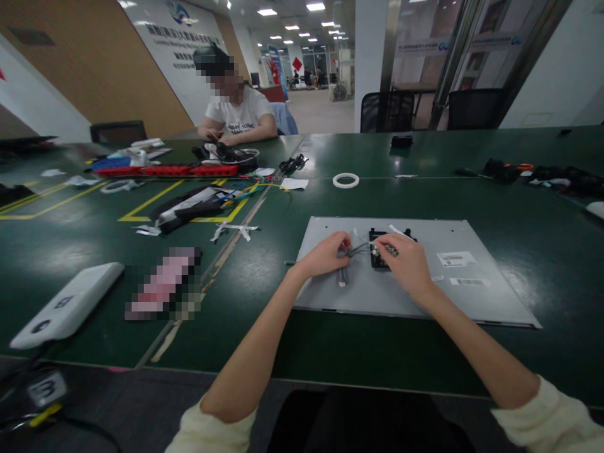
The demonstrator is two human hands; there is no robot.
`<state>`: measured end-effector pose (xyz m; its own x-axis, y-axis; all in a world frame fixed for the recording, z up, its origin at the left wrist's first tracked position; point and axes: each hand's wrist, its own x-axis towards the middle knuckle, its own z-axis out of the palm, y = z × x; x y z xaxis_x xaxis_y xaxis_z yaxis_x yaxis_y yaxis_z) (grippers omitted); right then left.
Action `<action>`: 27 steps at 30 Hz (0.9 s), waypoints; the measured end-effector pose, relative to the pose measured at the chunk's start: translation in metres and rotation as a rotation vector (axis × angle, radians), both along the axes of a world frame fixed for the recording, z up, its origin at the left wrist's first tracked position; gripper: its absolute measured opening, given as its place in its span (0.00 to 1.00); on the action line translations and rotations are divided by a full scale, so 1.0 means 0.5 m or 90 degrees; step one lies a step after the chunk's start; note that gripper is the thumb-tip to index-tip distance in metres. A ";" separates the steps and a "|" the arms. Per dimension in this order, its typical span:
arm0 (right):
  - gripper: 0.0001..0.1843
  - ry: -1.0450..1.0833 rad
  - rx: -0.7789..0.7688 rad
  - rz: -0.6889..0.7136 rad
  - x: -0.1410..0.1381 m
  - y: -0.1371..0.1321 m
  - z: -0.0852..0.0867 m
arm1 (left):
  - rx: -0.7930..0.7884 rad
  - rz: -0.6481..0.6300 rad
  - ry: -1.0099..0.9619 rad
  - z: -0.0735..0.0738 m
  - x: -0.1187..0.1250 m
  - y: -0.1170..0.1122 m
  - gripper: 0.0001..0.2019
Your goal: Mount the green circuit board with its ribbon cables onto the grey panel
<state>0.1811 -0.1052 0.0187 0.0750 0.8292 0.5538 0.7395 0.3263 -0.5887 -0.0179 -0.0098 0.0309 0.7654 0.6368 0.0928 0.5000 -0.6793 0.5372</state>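
On the smooth green table (250, 277), near right, lies our flat grey metal panel (457, 296); a white case (70, 302) lies near left. Over the panel, our right hand (406, 259), fingers closed, grip unclear, half-blocks a black frame (377, 235); our left hand (325, 257) pinches grey cables (343, 275).

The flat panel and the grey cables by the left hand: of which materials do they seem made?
Flat panel: probably sheet metal, satin grey, judging by its thin, straight edges and even sheen. Grey cables: likely a dull plastic or rubber skin, since they bend loosely; the core is hidden.
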 end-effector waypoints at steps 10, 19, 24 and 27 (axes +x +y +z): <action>0.14 0.231 -0.046 0.000 -0.003 -0.009 0.001 | -0.205 0.206 -0.199 -0.015 0.020 0.011 0.16; 0.17 0.523 -0.142 0.110 -0.024 -0.012 0.000 | -0.278 0.197 -0.286 -0.013 0.022 0.018 0.14; 0.16 0.565 -0.150 0.105 -0.021 -0.014 -0.005 | -0.250 0.244 -0.328 -0.023 0.034 0.013 0.11; 0.16 0.559 -0.128 0.125 -0.020 -0.013 -0.012 | -0.260 0.229 -0.366 -0.023 0.040 0.009 0.10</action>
<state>0.1713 -0.1115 0.0129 0.2479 0.9460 0.2091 -0.0570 0.2297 -0.9716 0.0020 -0.0052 0.0192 0.4091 0.9049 0.1174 0.2198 -0.2226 0.9498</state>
